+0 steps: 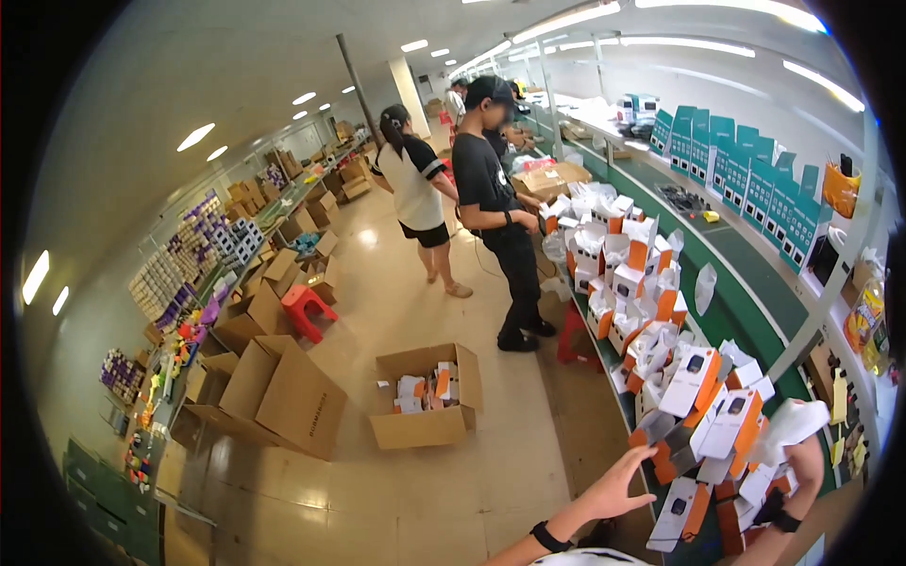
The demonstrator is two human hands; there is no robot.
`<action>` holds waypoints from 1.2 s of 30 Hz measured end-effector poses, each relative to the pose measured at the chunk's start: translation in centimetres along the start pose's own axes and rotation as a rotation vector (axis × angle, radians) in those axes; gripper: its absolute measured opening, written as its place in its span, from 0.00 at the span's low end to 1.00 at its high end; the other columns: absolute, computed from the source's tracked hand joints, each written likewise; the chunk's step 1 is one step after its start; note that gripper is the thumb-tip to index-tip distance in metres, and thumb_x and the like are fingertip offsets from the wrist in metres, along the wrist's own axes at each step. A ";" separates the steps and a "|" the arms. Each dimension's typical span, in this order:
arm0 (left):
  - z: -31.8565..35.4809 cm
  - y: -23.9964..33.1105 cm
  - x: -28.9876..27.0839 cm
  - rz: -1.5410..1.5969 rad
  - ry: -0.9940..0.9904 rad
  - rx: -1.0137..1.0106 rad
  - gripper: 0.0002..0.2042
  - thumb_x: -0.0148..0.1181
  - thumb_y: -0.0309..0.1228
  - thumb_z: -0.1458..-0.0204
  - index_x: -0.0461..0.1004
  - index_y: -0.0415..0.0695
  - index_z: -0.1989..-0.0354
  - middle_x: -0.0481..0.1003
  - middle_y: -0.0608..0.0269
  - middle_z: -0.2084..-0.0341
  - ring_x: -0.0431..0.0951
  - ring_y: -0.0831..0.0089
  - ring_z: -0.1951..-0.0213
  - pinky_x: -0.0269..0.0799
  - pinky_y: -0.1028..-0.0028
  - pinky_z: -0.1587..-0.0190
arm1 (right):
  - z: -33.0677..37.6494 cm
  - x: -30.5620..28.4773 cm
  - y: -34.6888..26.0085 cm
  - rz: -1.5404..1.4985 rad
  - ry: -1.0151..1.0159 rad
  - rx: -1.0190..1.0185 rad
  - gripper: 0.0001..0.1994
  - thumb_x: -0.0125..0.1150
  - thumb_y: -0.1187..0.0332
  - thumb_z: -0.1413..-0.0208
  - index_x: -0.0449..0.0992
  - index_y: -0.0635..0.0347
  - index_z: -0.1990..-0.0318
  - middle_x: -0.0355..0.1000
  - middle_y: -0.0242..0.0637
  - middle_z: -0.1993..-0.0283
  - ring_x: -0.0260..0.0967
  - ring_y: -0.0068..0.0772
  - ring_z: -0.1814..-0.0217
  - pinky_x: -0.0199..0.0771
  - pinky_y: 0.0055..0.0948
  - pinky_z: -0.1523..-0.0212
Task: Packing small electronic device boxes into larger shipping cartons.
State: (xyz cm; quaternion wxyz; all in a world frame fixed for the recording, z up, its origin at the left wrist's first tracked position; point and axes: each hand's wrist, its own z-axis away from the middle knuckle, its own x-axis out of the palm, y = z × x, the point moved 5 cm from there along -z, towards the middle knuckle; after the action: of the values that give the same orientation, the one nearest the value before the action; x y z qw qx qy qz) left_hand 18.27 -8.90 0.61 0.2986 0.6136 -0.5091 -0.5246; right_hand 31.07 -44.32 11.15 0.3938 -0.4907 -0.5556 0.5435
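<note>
Long workshop, strip lights overhead, glossy beige floor (472, 509). Long green-topped bench (747, 325) runs away on the right, loaded with open white-and-orange cardboard cartons; upright teal cartons (755, 184) line the shelf behind it. Open brown cardboard box (425, 432) on the floor, white-and-orange cartons in it. Co-worker in black clothes (488, 179) stands farther up the bench, hands at the same heap.

Key relation: crumpled white plastic bag (791, 429) sits at the right edge of the near heap, up at the right hand (805, 464). Its long axis slants, upper right to lower left, low end toward the cartons. Right hand is clearly the nearer; left hand (615, 488) is well apart, across the heap.

Right hand: closed around the bag, fingers partly hidden by the plastic. Can't tell what's inside, if anything.

Left hand: nothing in it, thumb and fingers spread wide, pointing right into the heap. Fingertips right at a grey-and-orange open carton (672, 455); contact can't be confirmed. Just right of the thumb, a flat white-and-orange carton (674, 514) lies with its long axis leaning slightly right at the top.

Black wristband (551, 537) on the left wrist, another on the right.
</note>
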 end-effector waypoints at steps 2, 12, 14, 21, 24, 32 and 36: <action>0.6 4.4 -1.6 -0.018 0.054 0.078 0.42 0.72 0.35 0.52 0.54 0.47 0.29 0.54 0.47 0.30 0.56 0.51 0.30 0.55 0.60 0.29 | 1.7 7.1 2.3 -0.158 -0.065 0.079 0.36 0.66 0.72 0.54 0.62 0.58 0.34 0.71 0.39 0.42 0.72 0.39 0.41 0.72 0.44 0.37; 11.8 -4.3 -7.2 0.284 0.508 -0.115 0.34 0.78 0.34 0.57 0.69 0.41 0.41 0.77 0.55 0.49 0.77 0.65 0.47 0.72 0.64 0.44 | 8.8 34.8 2.0 0.131 -0.590 -0.084 0.34 0.74 0.60 0.49 0.66 0.64 0.38 0.65 0.42 0.38 0.62 0.38 0.35 0.61 0.38 0.33; 14.1 -5.1 -7.9 0.410 0.496 -0.291 0.30 0.78 0.35 0.56 0.72 0.39 0.45 0.79 0.61 0.54 0.78 0.71 0.53 0.74 0.68 0.48 | 8.1 36.5 1.6 -0.044 -0.662 -0.095 0.35 0.79 0.60 0.55 0.69 0.64 0.41 0.71 0.41 0.44 0.67 0.33 0.40 0.65 0.34 0.37; 14.2 -4.1 -10.7 0.459 0.324 -0.192 0.27 0.71 0.27 0.54 0.70 0.39 0.44 0.76 0.60 0.52 0.77 0.71 0.52 0.73 0.70 0.49 | 8.7 39.1 2.3 0.064 -0.789 -0.069 0.34 0.76 0.49 0.53 0.72 0.60 0.44 0.77 0.44 0.50 0.75 0.44 0.50 0.74 0.37 0.47; 13.1 -3.8 -10.2 0.289 0.178 -0.170 0.27 0.70 0.23 0.56 0.69 0.40 0.45 0.75 0.61 0.54 0.76 0.71 0.53 0.73 0.70 0.50 | 8.5 38.6 3.7 0.224 -0.680 -0.022 0.32 0.75 0.49 0.54 0.73 0.58 0.46 0.76 0.48 0.51 0.75 0.48 0.50 0.74 0.38 0.49; 8.4 -6.9 -8.1 0.363 0.024 -0.253 0.29 0.69 0.21 0.56 0.67 0.39 0.43 0.74 0.60 0.51 0.75 0.69 0.50 0.72 0.68 0.48 | 5.4 35.5 3.2 0.439 -0.632 -0.041 0.28 0.66 0.48 0.43 0.69 0.60 0.45 0.73 0.51 0.55 0.74 0.56 0.54 0.75 0.44 0.53; 4.6 -9.4 -7.5 0.353 -0.052 -0.378 0.31 0.67 0.22 0.55 0.65 0.39 0.39 0.72 0.58 0.47 0.73 0.68 0.46 0.70 0.67 0.44 | 1.5 32.9 2.6 0.598 -0.599 -0.023 0.29 0.63 0.48 0.41 0.66 0.60 0.42 0.71 0.53 0.53 0.74 0.56 0.54 0.75 0.45 0.53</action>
State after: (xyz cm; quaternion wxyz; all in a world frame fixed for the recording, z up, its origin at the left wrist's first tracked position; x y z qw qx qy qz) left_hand 17.37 1.77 -6.53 0.4818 0.4349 -0.5088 -0.5656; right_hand 23.10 -12.79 5.26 0.0347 -0.4549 -0.4847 0.7462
